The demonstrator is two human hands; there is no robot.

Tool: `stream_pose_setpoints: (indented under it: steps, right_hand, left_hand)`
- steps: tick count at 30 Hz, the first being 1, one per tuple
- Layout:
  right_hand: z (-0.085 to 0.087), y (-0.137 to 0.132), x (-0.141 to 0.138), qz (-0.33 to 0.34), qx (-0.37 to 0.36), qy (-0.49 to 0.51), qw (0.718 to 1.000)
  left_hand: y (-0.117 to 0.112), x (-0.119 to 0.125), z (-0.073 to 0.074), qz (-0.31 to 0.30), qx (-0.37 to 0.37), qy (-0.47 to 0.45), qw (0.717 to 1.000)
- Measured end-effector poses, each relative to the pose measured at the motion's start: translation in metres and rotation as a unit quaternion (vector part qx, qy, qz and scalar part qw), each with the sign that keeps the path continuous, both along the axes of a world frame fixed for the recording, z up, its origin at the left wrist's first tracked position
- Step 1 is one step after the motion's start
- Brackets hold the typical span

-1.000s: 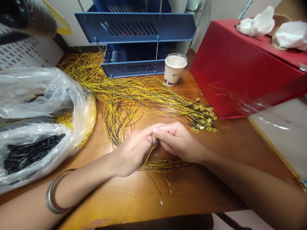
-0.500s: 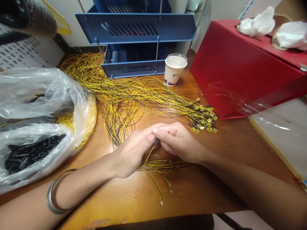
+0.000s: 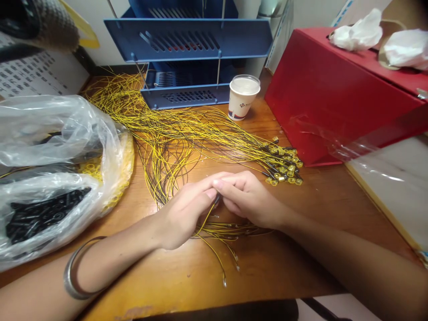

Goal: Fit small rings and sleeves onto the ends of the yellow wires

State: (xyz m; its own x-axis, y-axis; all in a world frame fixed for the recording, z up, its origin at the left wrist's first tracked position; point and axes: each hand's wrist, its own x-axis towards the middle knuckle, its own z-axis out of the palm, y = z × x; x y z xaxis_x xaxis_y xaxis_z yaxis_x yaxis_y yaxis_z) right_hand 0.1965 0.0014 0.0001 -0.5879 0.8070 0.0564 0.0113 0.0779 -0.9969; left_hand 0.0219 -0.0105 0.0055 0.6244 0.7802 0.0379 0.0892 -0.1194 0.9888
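Note:
My left hand (image 3: 185, 214) and my right hand (image 3: 249, 198) meet fingertip to fingertip over the wooden desk (image 3: 301, 249). Both are closed in a pinch on the end of one yellow wire (image 3: 206, 218), where a small dark sleeve shows between the fingers. That wire runs down under my left palm. A few loose yellow wires (image 3: 227, 249) with bare metal tips lie just below my hands. A large tangle of yellow and black wires (image 3: 174, 133) spreads behind them, its ends with yellow ring terminals (image 3: 284, 165) bunched to the right. A metal bangle (image 3: 75, 272) is on my left wrist.
Clear plastic bags (image 3: 50, 178) holding small black parts and yellow pieces fill the left. A blue tiered tray (image 3: 190, 53) stands at the back, a lidded paper cup (image 3: 243, 98) beside it. A red box (image 3: 334, 93) with crumpled tissue on top stands at the right.

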Motion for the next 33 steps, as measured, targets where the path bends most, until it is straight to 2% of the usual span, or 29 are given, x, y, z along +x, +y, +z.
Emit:
stream_pose_setpoints:
  steps: [20,28,33]
  right_hand:
    - [0.0015,-0.001,-0.0002,0.008,-0.008,0.007,1.0]
    - [0.0021,-0.0017,-0.0016,0.01,-0.025,0.014,1.0]
    - [0.0005,-0.0012,-0.0007,0.005,-0.011,0.004,1.0]
  left_hand:
    - [0.0008,0.0013,0.0005,-0.007,0.011,-0.033,0.999]
    - [0.0002,0.0014,0.0037,-0.005,0.002,-0.018,1.0]
    - [0.0002,0.001,0.0026,-0.001,0.006,-0.003,1.0]
